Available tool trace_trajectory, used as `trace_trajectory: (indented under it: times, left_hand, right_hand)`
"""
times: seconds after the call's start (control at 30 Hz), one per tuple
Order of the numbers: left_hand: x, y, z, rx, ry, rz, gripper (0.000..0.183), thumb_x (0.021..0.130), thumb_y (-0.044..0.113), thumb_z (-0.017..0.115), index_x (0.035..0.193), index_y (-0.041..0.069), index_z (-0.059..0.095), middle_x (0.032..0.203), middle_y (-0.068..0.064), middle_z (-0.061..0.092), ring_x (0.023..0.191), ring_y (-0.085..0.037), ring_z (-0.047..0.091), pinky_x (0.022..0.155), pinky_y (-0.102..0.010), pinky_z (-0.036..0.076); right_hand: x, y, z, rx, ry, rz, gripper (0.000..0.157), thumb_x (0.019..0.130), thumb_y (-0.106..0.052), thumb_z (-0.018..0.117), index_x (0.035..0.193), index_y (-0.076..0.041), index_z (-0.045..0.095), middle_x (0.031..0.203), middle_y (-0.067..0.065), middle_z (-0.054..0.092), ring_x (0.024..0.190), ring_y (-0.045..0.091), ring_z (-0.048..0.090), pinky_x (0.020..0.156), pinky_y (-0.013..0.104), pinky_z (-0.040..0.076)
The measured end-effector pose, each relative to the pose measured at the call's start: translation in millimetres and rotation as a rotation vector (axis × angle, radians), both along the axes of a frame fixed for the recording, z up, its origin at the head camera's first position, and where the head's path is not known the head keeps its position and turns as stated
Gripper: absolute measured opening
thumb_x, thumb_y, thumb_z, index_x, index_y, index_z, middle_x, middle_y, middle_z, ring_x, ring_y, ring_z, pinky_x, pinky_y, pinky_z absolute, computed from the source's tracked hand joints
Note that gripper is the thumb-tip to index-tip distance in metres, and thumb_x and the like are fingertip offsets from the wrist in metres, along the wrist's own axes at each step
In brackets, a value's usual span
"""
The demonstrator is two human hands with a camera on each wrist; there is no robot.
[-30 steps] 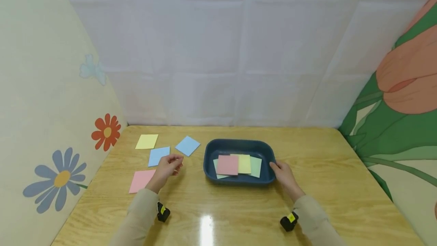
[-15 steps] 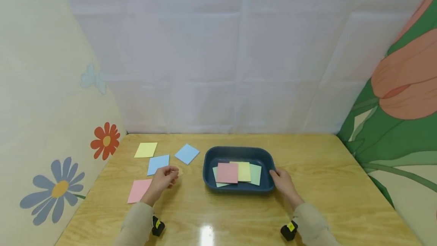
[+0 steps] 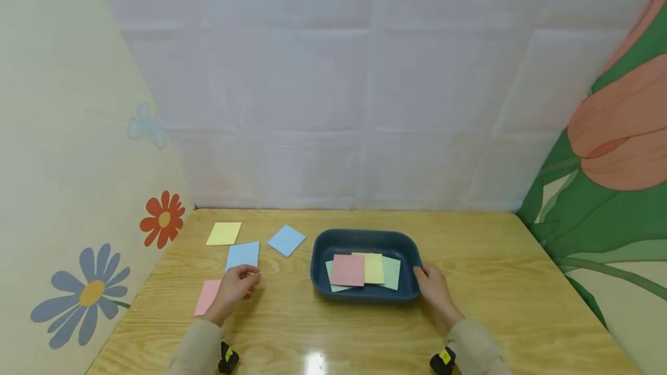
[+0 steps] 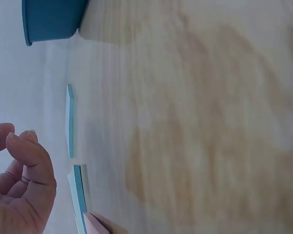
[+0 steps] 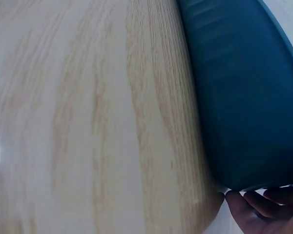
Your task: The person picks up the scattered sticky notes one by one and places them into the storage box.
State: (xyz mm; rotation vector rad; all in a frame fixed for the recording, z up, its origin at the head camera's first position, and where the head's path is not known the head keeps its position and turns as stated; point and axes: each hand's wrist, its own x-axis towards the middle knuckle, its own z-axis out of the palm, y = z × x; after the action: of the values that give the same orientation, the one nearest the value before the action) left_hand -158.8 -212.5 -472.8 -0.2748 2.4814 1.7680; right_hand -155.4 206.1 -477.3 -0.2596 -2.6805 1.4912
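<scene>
A dark blue rectangular tray [image 3: 365, 295] stands on the table. Inside it a pink sticky note pad [image 3: 348, 271] and a yellow pad [image 3: 374, 268] overlap pale green pads [image 3: 392, 274]. My right hand [image 3: 435, 288] grips the tray's right end, thumb at the rim and fingertips against the outer wall in the right wrist view. Loosely curled and holding nothing, my left hand [image 3: 234, 293] hovers by a blue pad [image 3: 242, 254] and a pink pad [image 3: 207, 295], partly covering both. Farther back lie a second blue pad [image 3: 286, 240] and a yellow pad [image 3: 224, 234].
The wooden table [image 3: 495, 265] ends at a white cloth backdrop [image 3: 333, 103]. Painted panels with flowers close off both sides. Each wrist carries a small black camera, such as the right one [image 3: 443, 359].
My left hand has drawn left and back toward me, from beyond the near blue pad to beside the pink pad. The right hand and tray stay together. The head view has tilted up slightly.
</scene>
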Motion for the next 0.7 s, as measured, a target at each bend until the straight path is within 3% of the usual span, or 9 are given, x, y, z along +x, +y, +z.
trace_trajectory:
  times: [0.33, 0.5, 0.7]
  left_hand:
    - [6.9, -18.2, -1.6, -0.036, -0.03, 0.079, 0.024, 0.087, 0.005, 0.056, 0.105, -0.011, 0.056, 0.073, -0.009, 0.056, 0.057, -0.015, 0.049, 0.043, -0.024, 0.042]
    - [8.4, -30.5, 0.0, -0.071, -0.061, 0.096, 0.026, 0.087, 0.008, 0.058, 0.106, -0.009, 0.056, 0.069, -0.007, 0.055, 0.058, -0.015, 0.05, 0.043, -0.024, 0.042]
    - [8.4, -39.5, -0.7, -0.127, -0.021, 0.103, 0.023, 0.085, 0.006, 0.059, 0.099, -0.013, 0.057, 0.064, -0.005, 0.053, 0.054, -0.014, 0.05, 0.044, -0.026, 0.044]
  right_hand:
    - [3.6, -1.3, 2.3, -0.023, -0.048, -0.005, 0.033, 0.095, -0.012, 0.039, 0.106, 0.012, 0.059, 0.094, 0.021, 0.061, 0.084, 0.024, 0.055, 0.068, 0.029, 0.045]
    - [3.5, -1.2, 3.0, -0.042, -0.037, -0.004, 0.032, 0.096, -0.012, 0.04, 0.105, 0.013, 0.059, 0.091, 0.019, 0.061, 0.081, 0.022, 0.054, 0.065, 0.027, 0.045]
    - [3.0, -0.8, 2.5, -0.047, -0.033, -0.004, 0.032, 0.096, -0.011, 0.04, 0.105, 0.013, 0.059, 0.091, 0.02, 0.061, 0.082, 0.023, 0.055, 0.066, 0.027, 0.045]
